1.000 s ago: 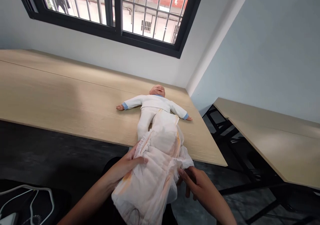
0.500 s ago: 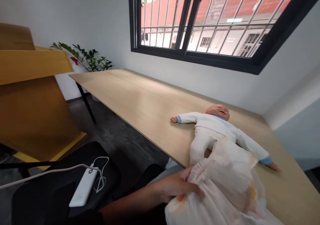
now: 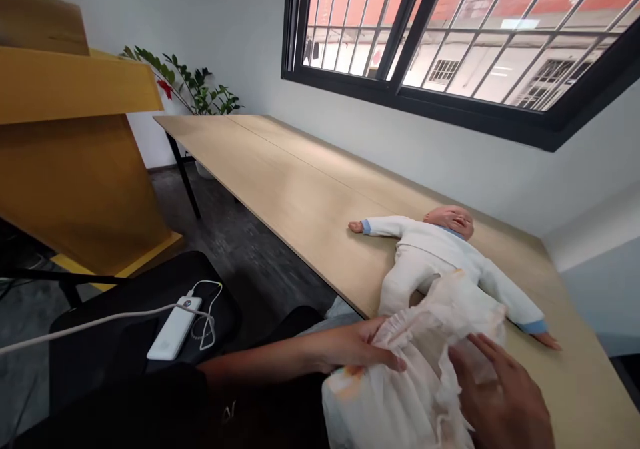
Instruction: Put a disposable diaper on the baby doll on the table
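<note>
The left hand (image 3: pixel 350 349) has its fingers (image 3: pixel 385 361) curled around the gathered edge of a white disposable diaper (image 3: pixel 400 402), holding it. The right hand (image 3: pixel 500 396) is open, its fingers spread at the diaper's padding; contact is hard to tell. The diaper lies across the lower body of a baby doll (image 3: pixel 440 249) in a white outfit, on a pale wood tabletop (image 3: pixel 280 176), its near end past the edge. A white power bank (image 3: pixel 174 328) sits on a black chair seat (image 3: pixel 145 289) nearby.
</note>
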### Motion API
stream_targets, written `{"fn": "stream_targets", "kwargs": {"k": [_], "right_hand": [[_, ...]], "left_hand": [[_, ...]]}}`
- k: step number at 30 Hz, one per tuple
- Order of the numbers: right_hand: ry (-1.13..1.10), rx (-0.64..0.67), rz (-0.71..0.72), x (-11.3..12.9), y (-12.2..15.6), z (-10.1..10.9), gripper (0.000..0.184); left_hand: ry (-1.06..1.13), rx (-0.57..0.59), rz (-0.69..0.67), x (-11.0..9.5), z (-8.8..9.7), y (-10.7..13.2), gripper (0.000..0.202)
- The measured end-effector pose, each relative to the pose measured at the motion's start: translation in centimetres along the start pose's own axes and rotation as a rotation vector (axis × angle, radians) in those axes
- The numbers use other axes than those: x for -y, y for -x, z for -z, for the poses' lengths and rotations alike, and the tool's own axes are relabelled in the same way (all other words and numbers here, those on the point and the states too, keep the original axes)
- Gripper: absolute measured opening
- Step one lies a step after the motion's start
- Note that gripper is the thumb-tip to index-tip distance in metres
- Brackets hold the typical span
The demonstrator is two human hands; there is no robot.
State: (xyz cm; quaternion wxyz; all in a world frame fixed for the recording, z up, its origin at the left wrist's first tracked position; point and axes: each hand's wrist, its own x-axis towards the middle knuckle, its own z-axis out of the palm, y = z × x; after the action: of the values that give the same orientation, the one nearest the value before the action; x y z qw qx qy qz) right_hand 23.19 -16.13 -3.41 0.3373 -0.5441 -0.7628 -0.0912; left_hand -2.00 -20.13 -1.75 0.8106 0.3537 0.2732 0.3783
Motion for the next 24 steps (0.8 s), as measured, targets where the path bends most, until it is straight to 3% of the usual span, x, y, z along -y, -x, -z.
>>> {"fn": "stream_targets", "kwargs": {"k": [3, 8, 16, 21, 24], "right_hand": [[0.024, -0.006, 0.016, 0.7, -0.7, -1.0, 0.068], [-0.086, 0.127, 0.006, 1.9, -1.8, -0.8, 0.046], [-0.195, 0.178, -0.084, 1.4, -4.8, -0.6, 0.039], [-0.382, 0.133, -0.159, 1.1, -4.4, -1.2, 0.038], [-0.486, 0.108, -0.179, 0.4, -4.2, -1.9, 0.037]], "left_hand": [[-0.023, -0.016, -0.001, 0.0, -0.4, 0.2, 0.068], [-0.026, -0.054, -0.010, 0.3, -0.7, 0.6, 0.073], [-0.124, -0.040, 0.065, -0.4, 0.2, 0.9, 0.073], [-0.407, 0.013, 0.120, -2.1, 2.6, 1.8, 0.061], [-0.577, 0.047, 0.239, -3.7, 6.2, 2.4, 0.048]]}}
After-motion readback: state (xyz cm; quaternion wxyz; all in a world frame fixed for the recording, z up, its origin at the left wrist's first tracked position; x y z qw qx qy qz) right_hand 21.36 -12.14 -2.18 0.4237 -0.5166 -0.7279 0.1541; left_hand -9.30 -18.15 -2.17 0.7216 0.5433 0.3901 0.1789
